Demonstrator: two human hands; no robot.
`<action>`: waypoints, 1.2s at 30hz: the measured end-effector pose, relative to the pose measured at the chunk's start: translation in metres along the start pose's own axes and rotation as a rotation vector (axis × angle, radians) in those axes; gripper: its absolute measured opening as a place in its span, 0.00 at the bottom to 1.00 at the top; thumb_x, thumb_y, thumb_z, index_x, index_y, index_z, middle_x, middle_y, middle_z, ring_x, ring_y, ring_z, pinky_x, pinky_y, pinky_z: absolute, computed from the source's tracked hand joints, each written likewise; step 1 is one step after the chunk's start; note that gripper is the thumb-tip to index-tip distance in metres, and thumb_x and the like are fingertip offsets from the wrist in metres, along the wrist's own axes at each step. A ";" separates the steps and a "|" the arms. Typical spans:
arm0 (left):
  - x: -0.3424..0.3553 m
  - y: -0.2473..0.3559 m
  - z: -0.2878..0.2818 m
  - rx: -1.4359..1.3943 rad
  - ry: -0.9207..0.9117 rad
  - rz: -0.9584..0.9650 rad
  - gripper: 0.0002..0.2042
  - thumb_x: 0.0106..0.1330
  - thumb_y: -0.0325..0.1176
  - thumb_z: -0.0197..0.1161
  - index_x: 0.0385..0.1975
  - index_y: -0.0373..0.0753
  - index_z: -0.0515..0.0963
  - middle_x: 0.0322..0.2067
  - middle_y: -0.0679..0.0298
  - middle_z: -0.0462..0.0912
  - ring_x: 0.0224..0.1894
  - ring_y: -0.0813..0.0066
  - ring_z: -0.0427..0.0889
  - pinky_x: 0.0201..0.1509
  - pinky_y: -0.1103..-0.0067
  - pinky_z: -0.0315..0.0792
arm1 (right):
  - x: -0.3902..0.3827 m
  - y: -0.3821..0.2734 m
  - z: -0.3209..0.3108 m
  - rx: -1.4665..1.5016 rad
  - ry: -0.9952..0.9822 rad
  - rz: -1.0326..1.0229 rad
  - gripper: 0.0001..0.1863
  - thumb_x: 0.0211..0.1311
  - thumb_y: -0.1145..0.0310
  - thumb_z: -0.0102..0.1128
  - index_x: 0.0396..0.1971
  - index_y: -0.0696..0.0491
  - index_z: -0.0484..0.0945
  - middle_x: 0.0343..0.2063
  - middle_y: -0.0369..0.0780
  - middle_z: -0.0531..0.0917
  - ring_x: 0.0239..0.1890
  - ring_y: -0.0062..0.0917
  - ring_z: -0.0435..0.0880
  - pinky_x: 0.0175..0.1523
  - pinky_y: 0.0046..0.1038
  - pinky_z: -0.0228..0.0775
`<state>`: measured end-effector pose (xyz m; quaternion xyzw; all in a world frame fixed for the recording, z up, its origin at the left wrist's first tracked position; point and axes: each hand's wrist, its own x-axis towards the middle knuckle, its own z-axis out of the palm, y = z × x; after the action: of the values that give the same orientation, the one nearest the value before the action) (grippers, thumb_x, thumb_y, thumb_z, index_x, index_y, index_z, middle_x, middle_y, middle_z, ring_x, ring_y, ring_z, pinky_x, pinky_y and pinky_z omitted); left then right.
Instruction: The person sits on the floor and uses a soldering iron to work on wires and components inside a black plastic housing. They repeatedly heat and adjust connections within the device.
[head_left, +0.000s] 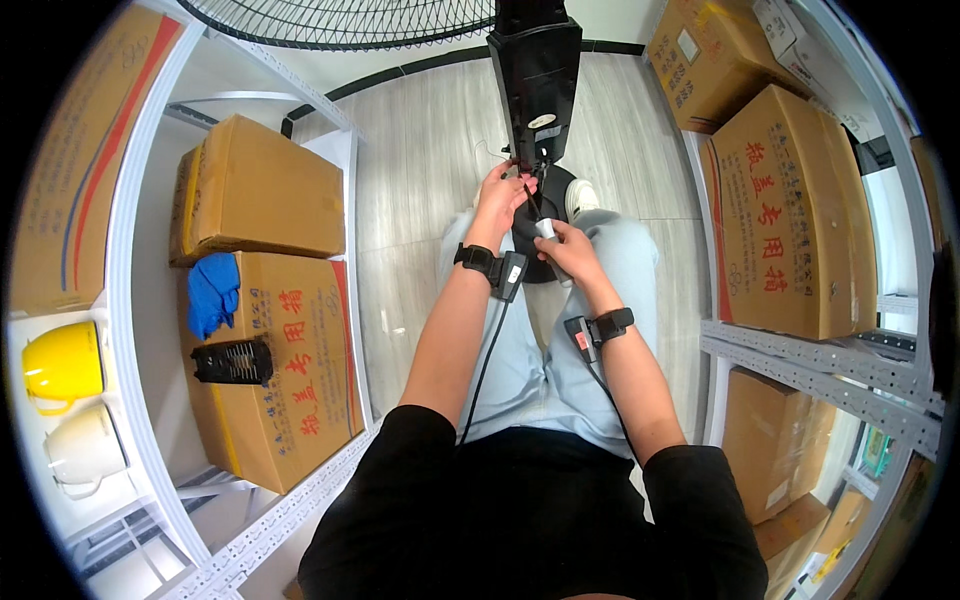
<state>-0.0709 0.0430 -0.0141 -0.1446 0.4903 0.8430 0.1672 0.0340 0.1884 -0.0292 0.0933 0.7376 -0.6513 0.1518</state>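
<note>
A black standing fan is in front of me; its column (535, 95) rises from a round dark base (560, 190) on the floor between my feet. At the column's lower end, my left hand (503, 192) has its fingers closed together. What they pinch is too small to make out. My right hand (568, 252) is wrapped round a screwdriver (546, 230) with a whitish handle. Its dark shaft points up toward the left fingertips and the column's foot. A thin wire (487, 148) loops out beside the column.
Metal shelves stand on both sides. Cardboard boxes (265, 195) fill the left one, with a blue cloth (213, 293) and a black slotted part (232, 361) on them. Yellow (65, 365) and white cups (85, 445) stand farther left. More boxes (780, 215) are at right. The fan guard (345, 20) overhangs the top.
</note>
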 end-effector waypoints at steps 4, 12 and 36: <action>0.001 -0.001 0.000 -0.007 -0.039 -0.006 0.30 0.63 0.12 0.50 0.66 0.29 0.53 0.52 0.40 0.74 0.53 0.53 0.81 0.58 0.66 0.77 | 0.001 0.003 -0.002 0.025 -0.017 0.000 0.15 0.60 0.70 0.63 0.46 0.59 0.78 0.29 0.36 0.83 0.28 0.18 0.82 0.34 0.21 0.72; -0.004 0.003 0.004 -0.001 -0.025 -0.016 0.29 0.63 0.13 0.52 0.66 0.30 0.53 0.50 0.40 0.76 0.52 0.53 0.81 0.58 0.66 0.78 | -0.003 -0.006 0.000 0.132 -0.077 0.055 0.11 0.64 0.71 0.60 0.44 0.60 0.78 0.34 0.37 0.84 0.31 0.17 0.82 0.37 0.20 0.74; 0.010 0.003 0.007 0.255 -0.015 -0.007 0.28 0.62 0.18 0.56 0.62 0.37 0.55 0.39 0.49 0.80 0.38 0.62 0.86 0.44 0.70 0.84 | 0.017 0.013 0.014 -0.234 0.213 -0.126 0.27 0.63 0.62 0.63 0.57 0.60 0.69 0.38 0.48 0.86 0.35 0.31 0.88 0.41 0.31 0.77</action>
<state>-0.0819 0.0487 -0.0122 -0.1174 0.5919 0.7743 0.1908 0.0240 0.1750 -0.0488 0.0971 0.8246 -0.5557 0.0412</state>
